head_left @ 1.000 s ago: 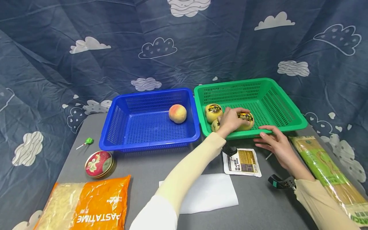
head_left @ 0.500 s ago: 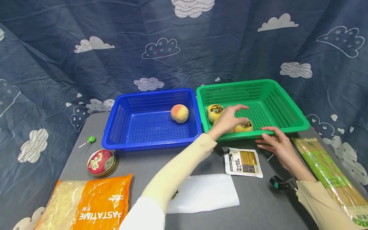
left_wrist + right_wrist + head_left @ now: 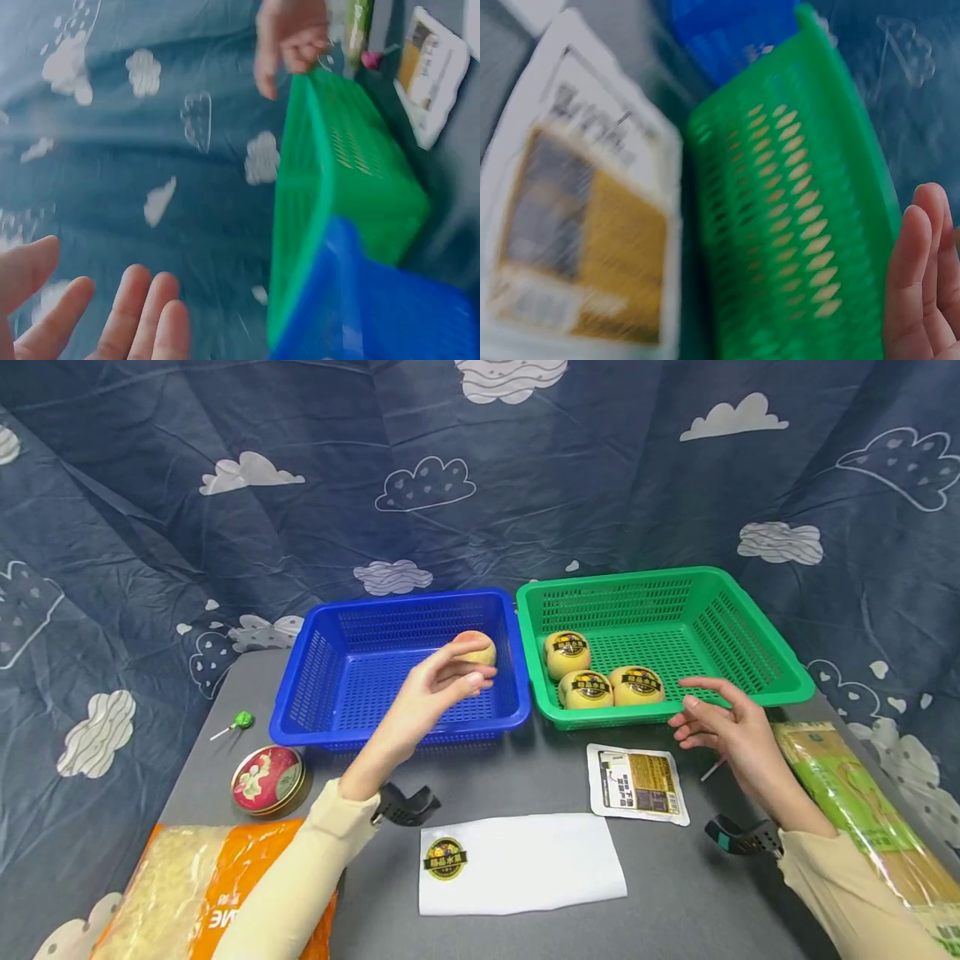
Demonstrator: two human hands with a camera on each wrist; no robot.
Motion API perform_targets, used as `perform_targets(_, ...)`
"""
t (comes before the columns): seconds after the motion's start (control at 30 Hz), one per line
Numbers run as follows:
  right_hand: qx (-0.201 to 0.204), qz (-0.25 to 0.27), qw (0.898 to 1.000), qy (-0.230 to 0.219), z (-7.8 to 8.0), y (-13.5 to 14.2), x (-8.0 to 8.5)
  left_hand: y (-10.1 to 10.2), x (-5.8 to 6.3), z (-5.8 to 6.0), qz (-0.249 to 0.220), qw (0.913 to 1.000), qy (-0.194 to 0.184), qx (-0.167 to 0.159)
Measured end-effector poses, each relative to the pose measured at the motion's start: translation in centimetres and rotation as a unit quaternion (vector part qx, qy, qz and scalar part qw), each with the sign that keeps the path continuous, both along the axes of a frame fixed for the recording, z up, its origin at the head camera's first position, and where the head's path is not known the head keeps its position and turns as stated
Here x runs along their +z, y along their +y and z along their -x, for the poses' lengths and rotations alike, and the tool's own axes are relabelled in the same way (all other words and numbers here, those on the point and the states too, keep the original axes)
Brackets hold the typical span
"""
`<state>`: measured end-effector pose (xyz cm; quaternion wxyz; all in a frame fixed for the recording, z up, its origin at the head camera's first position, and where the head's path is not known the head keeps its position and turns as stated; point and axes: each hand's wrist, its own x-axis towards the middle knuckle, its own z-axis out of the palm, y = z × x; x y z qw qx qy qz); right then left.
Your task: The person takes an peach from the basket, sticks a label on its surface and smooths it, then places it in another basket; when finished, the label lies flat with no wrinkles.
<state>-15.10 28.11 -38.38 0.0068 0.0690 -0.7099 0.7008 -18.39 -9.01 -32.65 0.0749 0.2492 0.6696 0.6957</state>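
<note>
In the head view my left hand (image 3: pixel 442 681) hovers over the near right side of the blue basket (image 3: pixel 397 739), its fingers loosely bent with nothing in them. It partly covers a peach (image 3: pixel 474 647) lying in that basket. Straight, spread fingers (image 3: pixel 131 311) show in the left wrist view. Three yellow fruits (image 3: pixel 567 653) with black and gold stickers sit grouped at the left end of the green basket (image 3: pixel 750 635). My right hand (image 3: pixel 723 722) is at this basket's front rim near the right corner, fingers loosely bent and holding nothing.
In front lie a white sheet (image 3: pixel 532 864) bearing one round sticker (image 3: pixel 445 858) and a white-and-brown pouch (image 3: pixel 637 783). A noodle pack (image 3: pixel 862 810) is at right; an orange pasta bag (image 3: pixel 247 860), a red round tin (image 3: pixel 266 779) and a green lollipop (image 3: pixel 242 720) are at left.
My left hand has let go of a stickered fruit, leaving it in the green basket, and has moved left to the blue basket. My right hand has stayed near the green rim.
</note>
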Motion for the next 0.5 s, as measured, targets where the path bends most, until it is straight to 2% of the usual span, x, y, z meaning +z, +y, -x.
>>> perform_targets(0.13,0.035,0.002,0.999,0.024,1.3,-2.2,2.1,-4.0,-2.5,-2.3,0.025,0.9982,-0.052,0.017)
perform_targets(0.27,0.07,-0.027,0.996,0.052,3.9,-5.2,3.6,-6.9,-5.0,-4.1,0.051,0.9945,-0.086,0.032)
perform_targets(0.37,0.094,-0.055,0.992,0.061,6.3,-8.0,4.4,-8.5,-6.5,-4.7,0.05,0.9915,-0.104,0.06)
perform_targets(0.5,0.13,-0.088,0.986,0.054,9.5,-12.1,5.1,-9.6,-7.9,-4.5,0.039,0.9864,-0.122,0.103)
